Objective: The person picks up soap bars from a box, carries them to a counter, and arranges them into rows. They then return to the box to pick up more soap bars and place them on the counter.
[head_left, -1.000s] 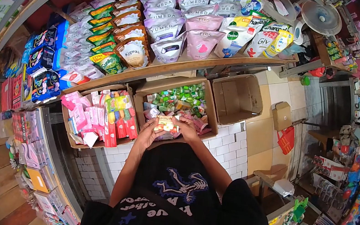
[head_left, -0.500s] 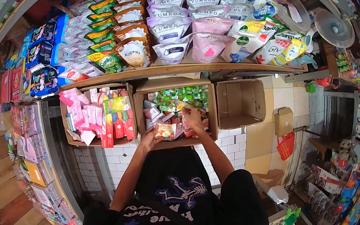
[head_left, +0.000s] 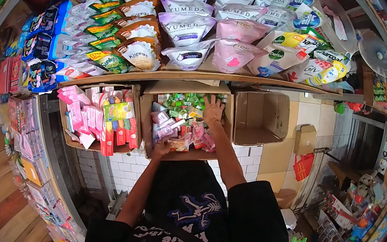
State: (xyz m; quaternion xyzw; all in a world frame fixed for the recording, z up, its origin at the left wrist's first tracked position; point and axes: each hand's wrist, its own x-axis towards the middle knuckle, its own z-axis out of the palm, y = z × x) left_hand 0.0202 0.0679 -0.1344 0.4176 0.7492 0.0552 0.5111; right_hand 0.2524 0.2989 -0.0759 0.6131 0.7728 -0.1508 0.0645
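A cardboard box (head_left: 146, 125) in the middle holds green packets (head_left: 181, 101) at its far side and white, pink and red packets nearer me. My right hand (head_left: 212, 111) lies over the green packets at the far right, its fingers spread and nothing visibly gripped. At the near left of the box, my left hand (head_left: 162, 147) has its fingers closed on the end of an orange-and-cream soap packet (head_left: 180, 145). That packet rests low among the others, close to the near wall, and part of my left fingers is hidden.
On the left stands a box of pink and red cartons (head_left: 86, 118); on the right, another cardboard box (head_left: 259, 118). Above them runs a shelf edge (head_left: 200, 76) lined with refill pouches (head_left: 186, 28). A red bag (head_left: 303, 166) hangs farther right.
My right hand has moved away from me, from the middle packets to the green ones, and its fingers have spread. My left hand has lowered the soap packet toward the near wall.
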